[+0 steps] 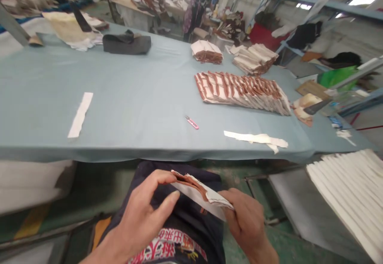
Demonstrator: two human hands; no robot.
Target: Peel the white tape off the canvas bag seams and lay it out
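In front of my lap, beneath the table's front edge, is a folded brown-and-white fabric piece (194, 186) with a pale strip along its lower side. My right hand (245, 216) grips its right end between thumb and curled fingers. My left hand (149, 208) is at the other end, index finger on the top edge and thumb close below it. The left hand's other fingers are hidden. On the table beyond lie small pink-handled thread snips (192, 122), touched by neither hand.
A blue-grey covered table (134, 96) spans the view. On it are a fanned row of brown-and-white pieces (239, 90), two stacks (206, 51) behind, pale strips (255, 137), a white strip (80, 115) and a dark folded cloth (127, 43). White folded material (353, 192) stands at right.
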